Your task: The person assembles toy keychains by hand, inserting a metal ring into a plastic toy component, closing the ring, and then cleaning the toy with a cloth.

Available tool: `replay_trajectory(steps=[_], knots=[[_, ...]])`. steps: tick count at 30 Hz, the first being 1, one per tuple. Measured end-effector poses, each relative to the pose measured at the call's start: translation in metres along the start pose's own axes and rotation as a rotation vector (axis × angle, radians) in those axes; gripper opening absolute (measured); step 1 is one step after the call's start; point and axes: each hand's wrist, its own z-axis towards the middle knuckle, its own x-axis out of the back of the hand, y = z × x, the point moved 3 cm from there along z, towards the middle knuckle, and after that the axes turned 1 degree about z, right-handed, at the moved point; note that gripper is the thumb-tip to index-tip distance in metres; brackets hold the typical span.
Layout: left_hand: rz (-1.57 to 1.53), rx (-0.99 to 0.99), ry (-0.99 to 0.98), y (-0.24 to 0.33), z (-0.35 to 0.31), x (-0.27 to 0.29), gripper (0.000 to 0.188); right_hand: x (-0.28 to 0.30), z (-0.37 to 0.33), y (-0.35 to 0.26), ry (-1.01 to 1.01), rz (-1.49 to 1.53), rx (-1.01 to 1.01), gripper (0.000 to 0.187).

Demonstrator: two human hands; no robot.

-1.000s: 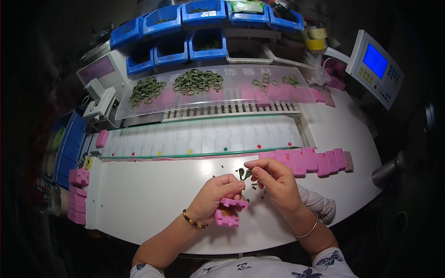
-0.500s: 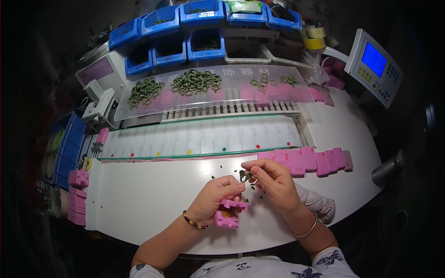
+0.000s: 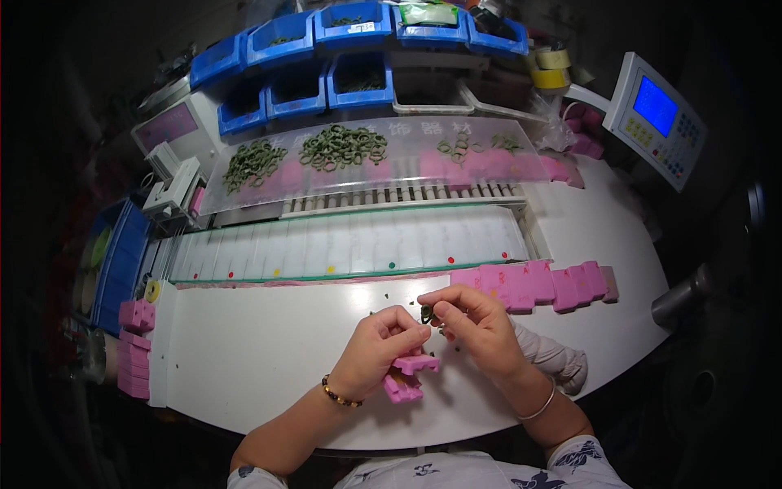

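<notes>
A small dark green wax ring is between my hands, over the middle of the bench. My left hand is closed, its thumb and forefinger pinching near the ring's lower end. Below those fingers, the same hand also holds a pink rubber mould, its two parts spread apart. My right hand is closed in a pinch at the ring's upper right side. Its fingertips partly cover the ring. Tiny green scraps lie on the white bench top around my fingers.
Pink mould blocks line the right side, with more stacked at the left. Behind are a white strip with coloured dots and a translucent sheet bearing piles of green rings. A grey cloth roll lies beside my right wrist.
My right fingers have closed in around the ring, so less of it shows. The pink mould in my left hand has shifted slightly right and tilted.
</notes>
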Motion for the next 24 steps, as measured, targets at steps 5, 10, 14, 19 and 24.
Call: replay_trajectory(steps=[5,10,14,19,24], knots=[[0.045,-0.032,0.042,0.001,-0.008,0.001,0.014,-0.006,-0.003,0.0,0.001,-0.039,0.038,0.021],[0.072,-0.07,0.056,-0.003,-0.01,0.003,0.013,-0.011,-0.003,0.011,-0.032,0.021,0.043,0.021],[0.081,-0.08,0.055,-0.001,-0.007,0.0,0.012,-0.008,-0.004,0.006,-0.058,-0.004,0.023,0.02],[0.032,-0.094,0.05,-0.001,-0.007,0.002,0.011,-0.011,-0.004,0.002,-0.04,0.034,0.042,0.022],[0.033,-0.118,0.078,0.002,-0.011,0.003,0.015,-0.014,0.0,0.012,-0.062,0.132,0.016,0.024]])
